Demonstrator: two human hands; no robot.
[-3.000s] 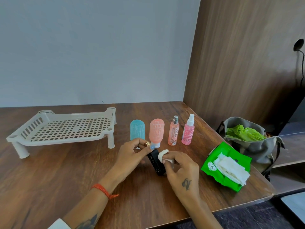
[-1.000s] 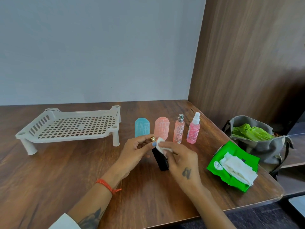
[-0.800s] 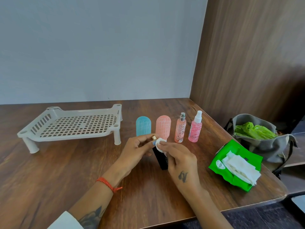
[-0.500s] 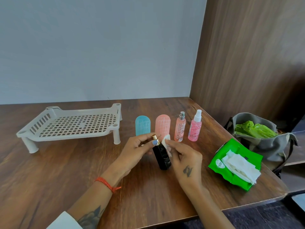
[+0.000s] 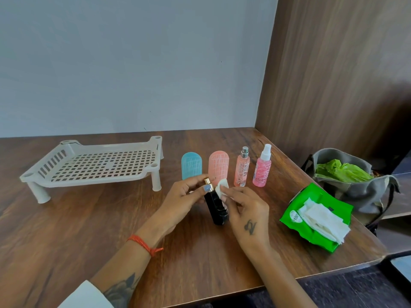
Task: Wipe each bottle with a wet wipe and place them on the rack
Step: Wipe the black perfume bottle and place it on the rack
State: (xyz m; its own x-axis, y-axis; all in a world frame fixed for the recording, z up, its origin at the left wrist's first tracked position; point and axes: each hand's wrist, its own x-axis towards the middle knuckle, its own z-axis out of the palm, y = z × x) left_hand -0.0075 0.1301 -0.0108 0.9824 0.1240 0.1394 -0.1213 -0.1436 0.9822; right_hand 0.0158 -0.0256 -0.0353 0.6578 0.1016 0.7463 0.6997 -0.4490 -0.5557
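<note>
My left hand (image 5: 182, 196) grips the gold-capped top of a black bottle (image 5: 215, 207) that stands tilted on the table. My right hand (image 5: 246, 210) presses a folded white wet wipe (image 5: 222, 188) against the bottle's upper right side. Behind them stand a blue bottle (image 5: 191, 165), a salmon bottle (image 5: 219, 166), a peach spray bottle (image 5: 242, 167) and a pink spray bottle (image 5: 262, 168) in a row. The white slotted rack (image 5: 95, 166) stands on legs at the left with nothing on it.
A green pack of wet wipes (image 5: 315, 215) lies open at the right, near the table's front right edge (image 5: 333, 266). A grey bag (image 5: 355, 187) with green plastic inside sits beyond the table. A wooden panel wall rises on the right.
The wipe has travelled from the bottle's body up to its cap and now down onto the upper right side. The bottle has tilted a little. My left hand keeps its grip at the top.
</note>
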